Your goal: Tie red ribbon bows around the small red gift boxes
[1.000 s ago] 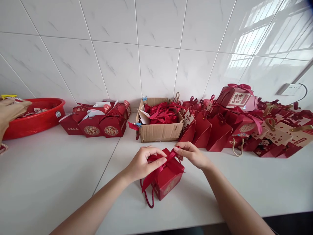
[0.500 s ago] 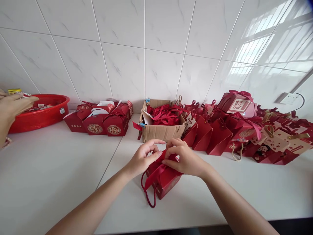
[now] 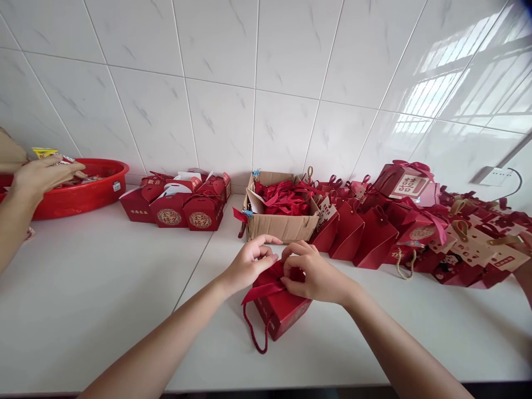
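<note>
A small red gift box point(image 3: 282, 310) with a rope handle stands on the white counter point(image 3: 103, 299) in front of me. A red ribbon point(image 3: 266, 287) lies across its top. My left hand point(image 3: 249, 265) and my right hand point(image 3: 312, 274) meet over the box, both pinching the ribbon with their fingers close together. The knot itself is hidden under my fingers.
A cardboard box point(image 3: 282, 224) full of red ribbons stands behind. Red gift boxes point(image 3: 178, 205) sit to its left, and many red bags and boxes point(image 3: 415, 221) to its right. Another person's hand point(image 3: 44, 172) reaches into a red basin point(image 3: 78, 194) at far left.
My hands came together from pulling the ribbon ends apart and now pinch it at the box's middle. The other person's hand moved further over the red basin.
</note>
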Demonstrator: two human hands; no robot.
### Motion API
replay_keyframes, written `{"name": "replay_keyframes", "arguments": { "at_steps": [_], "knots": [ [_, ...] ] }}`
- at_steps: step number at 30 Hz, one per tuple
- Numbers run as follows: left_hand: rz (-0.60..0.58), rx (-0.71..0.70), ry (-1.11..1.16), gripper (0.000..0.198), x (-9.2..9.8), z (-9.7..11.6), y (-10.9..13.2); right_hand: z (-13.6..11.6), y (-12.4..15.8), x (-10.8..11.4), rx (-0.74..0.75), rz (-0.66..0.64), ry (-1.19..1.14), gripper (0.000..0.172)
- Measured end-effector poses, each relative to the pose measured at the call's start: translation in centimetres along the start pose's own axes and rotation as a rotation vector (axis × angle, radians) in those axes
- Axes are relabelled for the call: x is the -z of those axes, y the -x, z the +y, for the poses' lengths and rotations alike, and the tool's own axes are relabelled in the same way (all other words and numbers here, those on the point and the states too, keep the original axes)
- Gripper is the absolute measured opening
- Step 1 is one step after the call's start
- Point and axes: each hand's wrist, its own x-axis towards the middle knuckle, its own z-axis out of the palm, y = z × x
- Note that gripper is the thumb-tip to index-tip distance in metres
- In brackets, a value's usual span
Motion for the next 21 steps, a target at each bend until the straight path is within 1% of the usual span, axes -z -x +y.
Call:
{"name": "replay_keyframes", "arguments": {
  "at_steps": [3, 4, 6, 8, 9, 10, 12, 14, 15, 17, 21],
  "knots": [
    [-0.016, -0.017, -0.083, 0.023, 0.1, 0.2, 0.1, 0.0, 0.3, 0.0, -0.014, 0.031, 0.005, 0.012],
    [-0.032, -0.022, -0.118, 0.022, 0.2, 0.3, 0.2, 0.0, 0.6, 0.0, -0.023, 0.073, 0.001, 0.010],
    [-0.070, -0.032, -0.182, 0.022, 0.2, 0.6, 0.5, 0.2, 1.4, 0.3, -0.055, 0.203, -0.028, 0.008],
    [-0.099, -0.054, -0.238, 0.024, 0.2, 0.8, 0.7, 0.4, 2.4, 0.7, -0.121, 0.323, -0.072, 0.018],
    [-0.097, -0.074, -0.272, 0.024, 0.1, 0.9, 0.8, 0.5, 3.0, 0.9, -0.166, 0.344, -0.087, 0.025],
    [-0.085, -0.099, -0.309, 0.024, 0.0, 1.0, 0.9, 0.6, 3.6, 1.0, -0.218, 0.327, -0.093, 0.032],
    [-0.062, -0.138, -0.384, 0.023, -0.2, 1.1, 1.1, 0.8, 4.5, 1.0, -0.319, 0.210, -0.096, 0.042],
    [-0.060, -0.156, -0.459, 0.020, -0.5, 1.1, 1.1, 0.8, 5.0, 0.7, -0.394, 0.073, -0.116, 0.045],
    [-0.068, -0.161, -0.494, 0.018, -0.7, 1.0, 1.2, 0.7, 5.2, 0.5, -0.421, 0.029, -0.136, 0.045],
    [-0.072, -0.179, -0.554, 0.014, -0.9, 1.0, 1.1, 0.5, 5.2, 0.0, -0.450, 0.007, -0.181, 0.043],
    [-0.045, -0.218, -0.615, 0.011, -0.8, 0.7, 0.8, -0.1, 4.9, -0.8, -0.429, 0.046, -0.238, 0.034]
  ]
}}
